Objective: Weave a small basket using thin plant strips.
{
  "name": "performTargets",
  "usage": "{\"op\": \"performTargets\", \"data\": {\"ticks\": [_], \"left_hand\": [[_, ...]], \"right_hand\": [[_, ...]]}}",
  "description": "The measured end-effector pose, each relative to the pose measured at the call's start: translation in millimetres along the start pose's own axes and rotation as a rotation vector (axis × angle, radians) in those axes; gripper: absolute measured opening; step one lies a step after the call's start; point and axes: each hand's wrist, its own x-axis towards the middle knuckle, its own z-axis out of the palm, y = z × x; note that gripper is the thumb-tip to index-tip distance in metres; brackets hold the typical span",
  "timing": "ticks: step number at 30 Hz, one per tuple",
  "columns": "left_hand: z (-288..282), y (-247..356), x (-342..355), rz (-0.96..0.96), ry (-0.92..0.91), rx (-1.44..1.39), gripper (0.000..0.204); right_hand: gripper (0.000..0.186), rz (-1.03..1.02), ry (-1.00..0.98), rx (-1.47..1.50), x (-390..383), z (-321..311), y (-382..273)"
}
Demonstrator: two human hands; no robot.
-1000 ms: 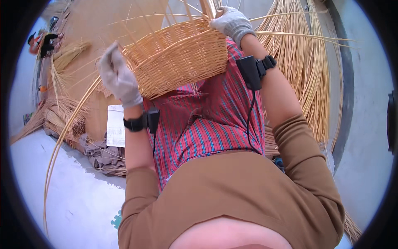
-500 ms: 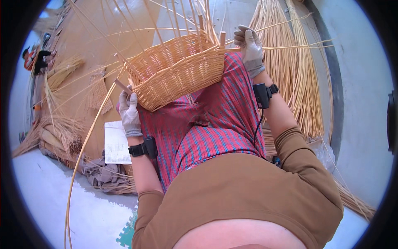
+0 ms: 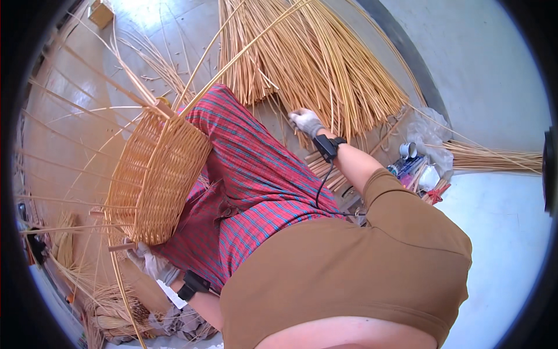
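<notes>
A half-woven wicker basket (image 3: 174,168) of tan rattan rests on its side at my lap's left, its long upright stakes pointing left. My left hand (image 3: 148,262), in a pale work glove, grips its lower corner beside a short wooden peg (image 3: 121,247). Another wooden peg (image 3: 164,108) sticks up at the upper corner. My right hand (image 3: 306,122), gloved too, is beyond my knee, at the near ends of a large spread of rattan canes (image 3: 325,64). Its fingers look curled in; whatever is between them is too small to make out.
Red plaid cloth (image 3: 250,157) covers my legs. To the right are a plastic bag (image 3: 427,131), a roll of tape (image 3: 408,150) and another cane bundle (image 3: 494,158). Thin rattan strands (image 3: 110,308) and crumpled grey cloth (image 3: 186,323) lie at lower left. A small box (image 3: 100,14) stands far left.
My view has swung to the right. The basket has tilted steeply, still in my left hand. My right hand has left the basket's side and reached down to the cane spread.
</notes>
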Motion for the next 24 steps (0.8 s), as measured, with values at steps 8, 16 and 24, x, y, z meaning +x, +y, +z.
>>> {"op": "performTargets", "data": {"ticks": [8,16,24], "left_hand": [[28,22,-1,-0.072,0.010,0.036,0.051],[45,31,-3,-0.023,0.056,0.154,0.055],[40,30,-5,-0.028,0.024,0.093,0.056]], "right_hand": [[0.021,0.285,0.059,0.182,-10,-70,110],[0.037,0.503,0.674,-0.498,-31,-153,130],[0.055,0.458,0.201,-0.233,-37,-195,155]]}}
